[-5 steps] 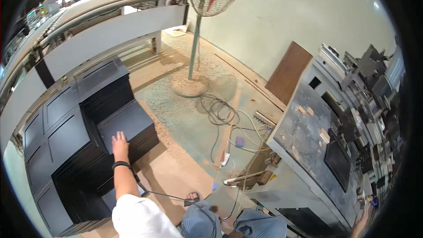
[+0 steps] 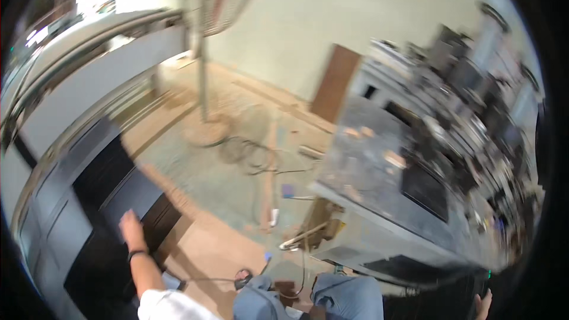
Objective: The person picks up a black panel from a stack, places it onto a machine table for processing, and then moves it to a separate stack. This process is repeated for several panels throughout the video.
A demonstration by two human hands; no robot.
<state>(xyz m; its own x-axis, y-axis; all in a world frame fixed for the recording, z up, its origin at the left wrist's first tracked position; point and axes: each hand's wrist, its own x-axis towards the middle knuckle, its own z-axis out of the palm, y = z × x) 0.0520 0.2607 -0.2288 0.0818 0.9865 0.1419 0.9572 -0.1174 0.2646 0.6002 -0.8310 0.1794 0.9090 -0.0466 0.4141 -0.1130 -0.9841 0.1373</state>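
My left hand (image 2: 131,226), a dark band on its wrist, is at the top panel (image 2: 139,192) of a low stack of dark panels. Its fingers look stretched out and hold nothing that I can make out, though the picture is blurred. Taller stacks of the same dark panels (image 2: 62,216) stand left of it. At the lower right edge my right hand (image 2: 483,306) shows only in part, beside a dark flat surface (image 2: 438,297). What its fingers do is hidden by blur and the picture's edge.
A grey machine table (image 2: 367,166) with wood scraps and a dark plate (image 2: 424,191) stands on the right. A roller conveyor (image 2: 118,62) runs at the far left, a pedestal fan (image 2: 204,83) beside it. Cables (image 2: 243,153) and wood dust lie on the floor; a brown board (image 2: 335,83) leans on the wall.
The view has swung right, so the stacks and fan sit further left. My left hand stays by the low stack. A dark surface now shows beside my right hand.
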